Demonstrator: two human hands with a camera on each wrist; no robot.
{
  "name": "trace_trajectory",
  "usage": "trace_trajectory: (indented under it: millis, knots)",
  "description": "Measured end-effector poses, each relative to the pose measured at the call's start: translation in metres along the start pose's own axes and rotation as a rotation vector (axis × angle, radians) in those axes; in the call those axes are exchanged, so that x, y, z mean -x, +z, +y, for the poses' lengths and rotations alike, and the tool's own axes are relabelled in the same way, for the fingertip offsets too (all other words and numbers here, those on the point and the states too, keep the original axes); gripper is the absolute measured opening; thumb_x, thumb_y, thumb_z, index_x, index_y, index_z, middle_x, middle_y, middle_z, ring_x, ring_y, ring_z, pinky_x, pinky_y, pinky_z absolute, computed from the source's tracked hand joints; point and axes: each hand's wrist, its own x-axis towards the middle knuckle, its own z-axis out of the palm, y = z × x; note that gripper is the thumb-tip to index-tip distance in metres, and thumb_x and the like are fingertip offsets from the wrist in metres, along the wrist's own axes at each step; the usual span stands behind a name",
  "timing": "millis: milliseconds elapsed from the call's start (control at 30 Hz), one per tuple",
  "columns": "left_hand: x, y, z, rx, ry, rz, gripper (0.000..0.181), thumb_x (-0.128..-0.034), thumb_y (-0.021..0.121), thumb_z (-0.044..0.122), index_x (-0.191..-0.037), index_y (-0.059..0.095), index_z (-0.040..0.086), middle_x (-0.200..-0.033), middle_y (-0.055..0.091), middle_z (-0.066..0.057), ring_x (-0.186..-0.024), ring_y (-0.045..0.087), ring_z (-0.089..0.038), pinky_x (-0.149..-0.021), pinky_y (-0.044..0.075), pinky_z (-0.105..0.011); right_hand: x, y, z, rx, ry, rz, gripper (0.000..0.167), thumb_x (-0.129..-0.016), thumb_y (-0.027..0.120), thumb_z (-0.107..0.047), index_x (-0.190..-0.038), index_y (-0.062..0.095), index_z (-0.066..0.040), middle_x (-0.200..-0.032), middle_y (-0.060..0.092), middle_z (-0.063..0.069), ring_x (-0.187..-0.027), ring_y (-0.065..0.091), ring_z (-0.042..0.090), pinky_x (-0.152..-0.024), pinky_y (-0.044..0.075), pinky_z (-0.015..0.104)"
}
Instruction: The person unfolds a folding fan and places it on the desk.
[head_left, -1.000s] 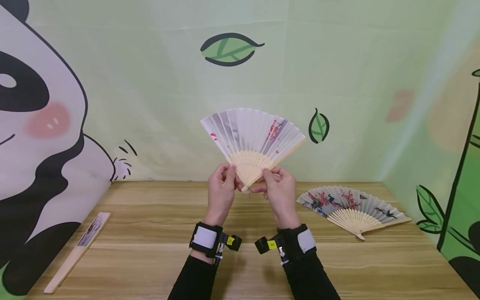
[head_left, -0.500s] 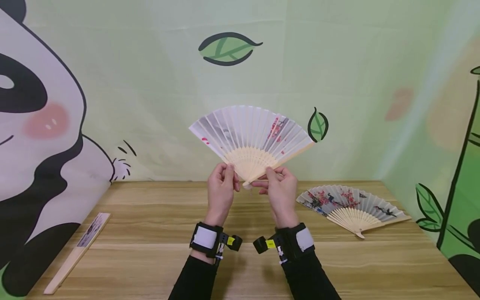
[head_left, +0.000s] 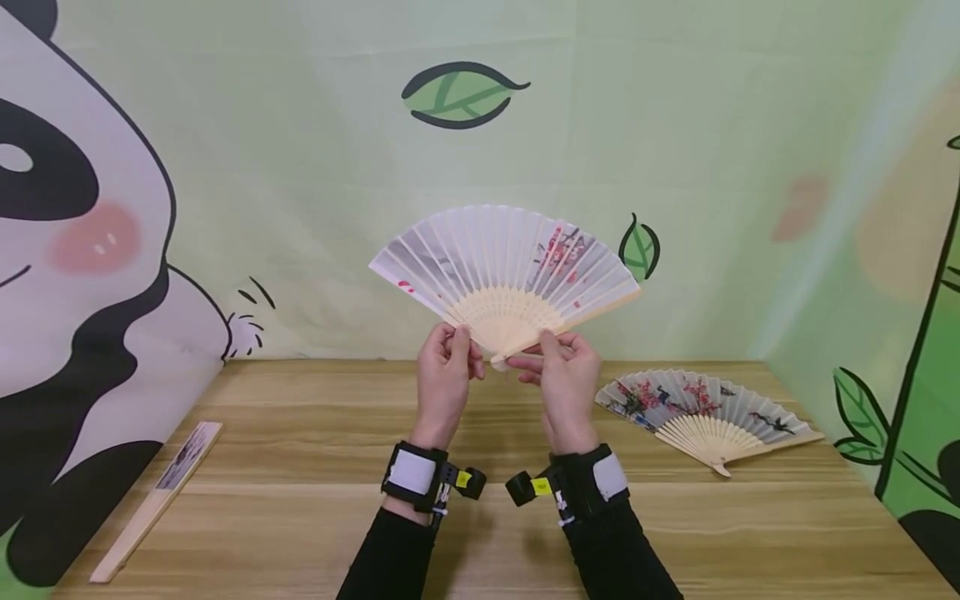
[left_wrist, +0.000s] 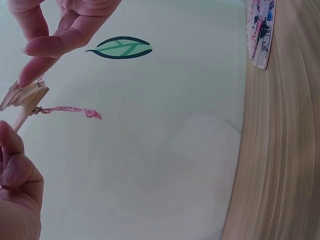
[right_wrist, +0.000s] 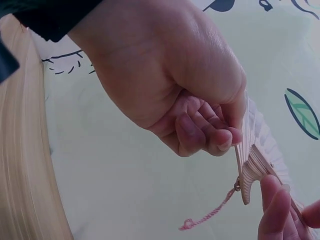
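Note:
A white folding fan [head_left: 502,275] with pale wooden ribs is spread wide, raised above the table's back edge. My left hand [head_left: 444,375] pinches its left outer rib between thumb and fingers, and my right hand [head_left: 566,379] pinches the right outer rib. The pivot [head_left: 498,362] sits between both hands. From it hangs a pink cord [left_wrist: 70,109], seen in the left wrist view. The right wrist view shows the stacked rib ends [right_wrist: 255,167] between the two hands.
On the wooden table [head_left: 495,533], a second fan [head_left: 701,417] with blossom prints lies spread at the right. A closed fan [head_left: 157,500] lies at the left. Behind stands a green backdrop [head_left: 337,167] with a panda and leaves.
The held fan has spread wider, its left and right edges moving apart and downward. The pivot has risen slightly, and my right hand has shifted a little to the right.

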Motion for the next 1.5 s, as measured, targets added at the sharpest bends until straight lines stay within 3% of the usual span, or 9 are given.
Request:
trace_trajectory:
  millis: [367, 533, 800, 1000, 1300, 1500]
  knots:
    - [0.0024, 0.0022, -0.0002, 0.092, -0.054, -0.039, 0.014, -0.1048, 0.045, 0.012, -0.101, 0.052, 0.001, -0.073, 0.06, -0.006, -0.053, 0.058, -0.014, -0.052, 0.049, -0.023, -0.0013, -0.0059, 0.0019, -0.025, 0.0, 0.026, 0.017, -0.102, 0.053, -0.016, -0.105, 0.05, 0.0, -0.092, 0.067, 0.02, -0.069, 0.072, 0.023, -0.055, 0.057, 0.029]
    - [0.0043, 0.0003, -0.0015, 0.058, -0.032, -0.055, 0.015, -0.1049, 0.044, 0.012, -0.1, 0.051, 0.0, -0.073, 0.063, -0.009, -0.056, 0.064, -0.017, -0.049, 0.046, -0.024, -0.0012, -0.0087, 0.0025, -0.04, 0.021, 0.023, 0.016, -0.101, 0.055, -0.015, -0.099, 0.049, 0.0, -0.093, 0.067, 0.019, -0.067, 0.071, 0.022, -0.056, 0.057, 0.03]
    - [0.0032, -0.0018, -0.0004, 0.077, 0.004, -0.038, 0.016, -0.1055, 0.043, 0.013, -0.101, 0.051, 0.0, -0.075, 0.065, -0.01, -0.059, 0.067, -0.018, -0.056, 0.054, -0.029, -0.0024, -0.008, 0.0015, -0.054, -0.003, 0.036, 0.021, -0.101, 0.056, -0.017, -0.088, 0.052, -0.001, -0.082, 0.065, 0.013, -0.058, 0.067, 0.017, -0.053, 0.056, 0.028]
    - [0.0007, -0.0013, -0.0002, 0.101, 0.02, -0.041, 0.014, -0.1047, 0.045, 0.012, -0.101, 0.051, 0.0, -0.075, 0.065, -0.01, -0.058, 0.065, -0.017, -0.048, 0.046, -0.023, -0.0005, -0.0047, 0.0013, -0.069, -0.032, 0.04, 0.02, -0.102, 0.053, -0.016, -0.087, 0.05, -0.003, -0.075, 0.063, 0.008, -0.053, 0.065, 0.016, -0.047, 0.051, 0.025]
    - [-0.0002, 0.0007, 0.0022, 0.105, 0.009, -0.034, 0.012, -0.1045, 0.044, 0.011, -0.097, 0.049, 0.004, -0.085, 0.058, -0.04, -0.054, 0.062, -0.014, -0.047, 0.035, -0.021, -0.0019, -0.0012, 0.0023, -0.082, -0.054, 0.051, 0.018, -0.103, 0.049, -0.017, -0.095, 0.049, -0.002, -0.077, 0.065, 0.012, -0.062, 0.07, 0.02, -0.052, 0.056, 0.029]
    - [0.0005, 0.0013, 0.001, 0.119, -0.016, -0.021, 0.012, -0.1052, 0.044, 0.013, -0.1, 0.048, 0.004, -0.081, 0.064, -0.025, -0.055, 0.062, -0.014, -0.048, 0.037, -0.021, -0.0013, -0.0009, 0.0025, -0.096, -0.056, 0.027, 0.018, -0.105, 0.047, -0.018, -0.098, 0.047, -0.001, -0.08, 0.065, 0.015, -0.069, 0.072, 0.025, -0.056, 0.057, 0.031]
